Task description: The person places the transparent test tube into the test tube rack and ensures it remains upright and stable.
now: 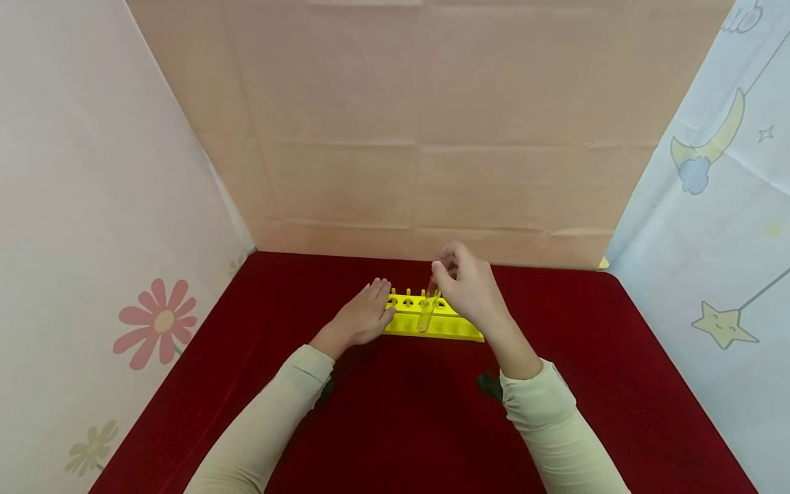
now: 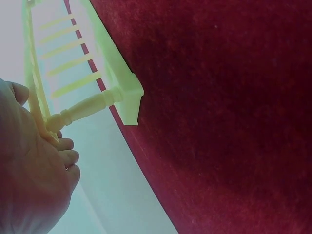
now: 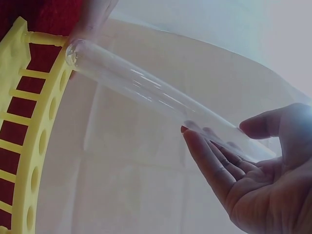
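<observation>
Fingers (image 3: 207, 163) of the right hand (image 1: 474, 291) pinch one test tube (image 3: 146, 95); the left hand (image 1: 363, 314), fingers straight, touches one yellow rack (image 1: 449, 326).

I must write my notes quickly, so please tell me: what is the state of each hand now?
Left hand: open, touching the yellow rack at one end.
Right hand: holding the clear tube.

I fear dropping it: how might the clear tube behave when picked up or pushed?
The clear tube looks stiff, given its straight outline. Its smooth, glossy wall may slip between the fingers. Being round, it would likely roll if laid on the red cloth.
</observation>
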The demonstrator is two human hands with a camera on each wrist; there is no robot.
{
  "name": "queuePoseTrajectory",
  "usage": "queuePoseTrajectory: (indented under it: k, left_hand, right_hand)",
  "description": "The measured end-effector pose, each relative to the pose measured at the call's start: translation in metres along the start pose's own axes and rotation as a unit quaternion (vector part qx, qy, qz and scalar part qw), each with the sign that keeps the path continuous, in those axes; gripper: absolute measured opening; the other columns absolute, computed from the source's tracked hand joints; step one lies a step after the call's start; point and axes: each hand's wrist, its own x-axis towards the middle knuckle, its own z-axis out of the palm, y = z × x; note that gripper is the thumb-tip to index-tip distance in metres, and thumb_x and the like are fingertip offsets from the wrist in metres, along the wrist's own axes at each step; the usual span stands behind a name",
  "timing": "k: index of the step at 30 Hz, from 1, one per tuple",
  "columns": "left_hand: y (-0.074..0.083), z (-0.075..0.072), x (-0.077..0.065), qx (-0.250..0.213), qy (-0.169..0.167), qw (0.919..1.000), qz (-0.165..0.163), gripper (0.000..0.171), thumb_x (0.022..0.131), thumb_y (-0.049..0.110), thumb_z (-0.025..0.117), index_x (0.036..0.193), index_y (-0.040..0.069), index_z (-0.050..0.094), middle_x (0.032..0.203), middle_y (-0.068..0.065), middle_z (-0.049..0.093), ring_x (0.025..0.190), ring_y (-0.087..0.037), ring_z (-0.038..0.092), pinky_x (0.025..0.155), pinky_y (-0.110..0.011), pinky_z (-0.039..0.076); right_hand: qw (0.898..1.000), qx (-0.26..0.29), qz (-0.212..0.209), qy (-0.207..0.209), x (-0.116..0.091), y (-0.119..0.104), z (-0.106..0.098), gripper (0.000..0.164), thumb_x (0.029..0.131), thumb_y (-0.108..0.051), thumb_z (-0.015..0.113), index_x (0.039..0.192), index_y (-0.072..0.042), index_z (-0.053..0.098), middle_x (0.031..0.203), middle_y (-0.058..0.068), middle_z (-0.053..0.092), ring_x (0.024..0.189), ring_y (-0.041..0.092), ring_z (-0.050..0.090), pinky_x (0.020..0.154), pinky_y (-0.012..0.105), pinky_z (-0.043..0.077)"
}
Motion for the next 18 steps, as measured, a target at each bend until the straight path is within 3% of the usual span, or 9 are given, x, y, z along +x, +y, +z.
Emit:
queuePoseTrajectory:
  k: [11, 18]
  left_hand:
    - [-0.001, 0.002, 0.002, -0.01, -0.002, 0.9999, -0.005, 0.068, 0.108, 0.044, 0.026, 0.162, 0.003, 0.017, 0.169, -0.012, 0.017, 0.157, -0.025, 0.012, 0.127, -0.037, 0.012]
    - [-0.002, 0.003, 0.003, -0.011, -0.004, 0.9999, -0.006, 0.067, 0.109, 0.043, 0.026, 0.162, 0.003, 0.016, 0.169, -0.012, 0.017, 0.157, -0.024, 0.011, 0.127, -0.036, 0.011]
  right_hand:
    - [1.0, -0.003, 0.0, 0.001, 0.013, -0.003, 0.006, 0.025, 0.102, -0.027, 0.058, 0.12, -0.009, 0.057, 0.099, 0.002, 0.07, 0.097, 0.023, 0.07, 0.072, 0.038, 0.055]
    - [1.0, -0.003, -0.005, 0.003, 0.021, -0.005, 0.011, 0.027, 0.101, -0.026, 0.059, 0.122, -0.008, 0.058, 0.105, 0.005, 0.07, 0.1, 0.025, 0.07, 0.082, 0.043, 0.057]
